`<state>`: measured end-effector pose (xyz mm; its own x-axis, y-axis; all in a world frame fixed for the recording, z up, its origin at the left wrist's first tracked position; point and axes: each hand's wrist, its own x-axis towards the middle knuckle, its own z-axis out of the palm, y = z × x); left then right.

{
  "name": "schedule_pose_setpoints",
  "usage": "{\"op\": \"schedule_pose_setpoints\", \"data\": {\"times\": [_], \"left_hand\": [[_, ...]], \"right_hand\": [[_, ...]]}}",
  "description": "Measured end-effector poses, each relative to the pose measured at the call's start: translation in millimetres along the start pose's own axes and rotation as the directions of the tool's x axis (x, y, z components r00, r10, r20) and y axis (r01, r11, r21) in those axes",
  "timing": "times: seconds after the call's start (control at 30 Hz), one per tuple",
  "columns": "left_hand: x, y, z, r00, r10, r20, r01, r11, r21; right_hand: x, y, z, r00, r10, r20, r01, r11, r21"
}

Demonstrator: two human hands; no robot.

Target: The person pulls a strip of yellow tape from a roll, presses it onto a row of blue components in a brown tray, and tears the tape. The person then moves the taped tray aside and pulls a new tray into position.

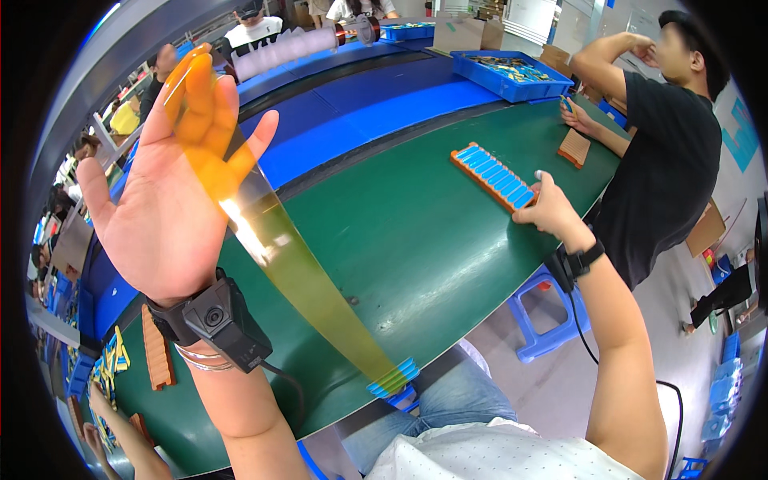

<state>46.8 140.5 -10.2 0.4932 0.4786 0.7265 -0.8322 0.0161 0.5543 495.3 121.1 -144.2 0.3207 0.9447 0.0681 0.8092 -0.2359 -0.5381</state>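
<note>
My left hand (164, 200) is raised at the left, palm facing me and fingers spread. A clear amber film strip (300, 272) lies across its fingers, tinting them orange. The strip runs down to the table's near edge, where several small blue pieces (394, 378) sit at its lower end. Whether the film sticks to my fingers, I cannot tell. On the right, my right hand (550, 210) grips the near end of an orange-brown ridged tray (504, 194). Blue strips (492, 172) lie side by side in a row along that tray.
A blue bin (512, 76) of small parts stands at the far right. Beside the green table (384, 224), a co-worker (672, 144) in black handles another brown tray (574, 148). At the left lie a ridged tray (158, 352) and yellow-blue strips (112, 364), near another person's arms.
</note>
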Motion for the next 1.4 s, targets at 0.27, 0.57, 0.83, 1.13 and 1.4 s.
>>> {"op": "schedule_pose_setpoints", "data": {"times": [0.27, 0.57, 0.83, 1.13, 1.4], "left_hand": [[-39.9, 18.7, 2.7, 0.984, -0.145, -0.104, 0.152, 0.986, 0.062], [-68.7, 47.6, 37.8, 0.952, -0.173, -0.254, 0.205, 0.973, 0.104], [-65.4, 29.2, 40.2, 0.905, -0.206, -0.372, 0.193, 0.978, -0.074], [-61.3, 36.3, 39.1, 0.957, 0.041, -0.287, 0.004, 0.988, 0.154], [-70.8, 39.2, 37.1, 0.828, 0.204, -0.522, 0.018, 0.921, 0.388]], "right_hand": [[-135.5, -68.3, 52.1, 0.944, -0.316, -0.099, 0.310, 0.948, -0.070], [-195.6, -150.3, 98.9, 0.831, -0.555, -0.022, 0.555, 0.831, 0.009], [-121.5, -220.8, 103.2, 0.617, -0.751, 0.237, 0.769, 0.638, 0.020], [-99.1, -261.9, 165.7, 0.319, -0.842, 0.435, 0.868, 0.444, 0.222], [-101.3, -262.9, 185.4, 0.285, -0.800, 0.528, 0.915, 0.392, 0.100]]}}
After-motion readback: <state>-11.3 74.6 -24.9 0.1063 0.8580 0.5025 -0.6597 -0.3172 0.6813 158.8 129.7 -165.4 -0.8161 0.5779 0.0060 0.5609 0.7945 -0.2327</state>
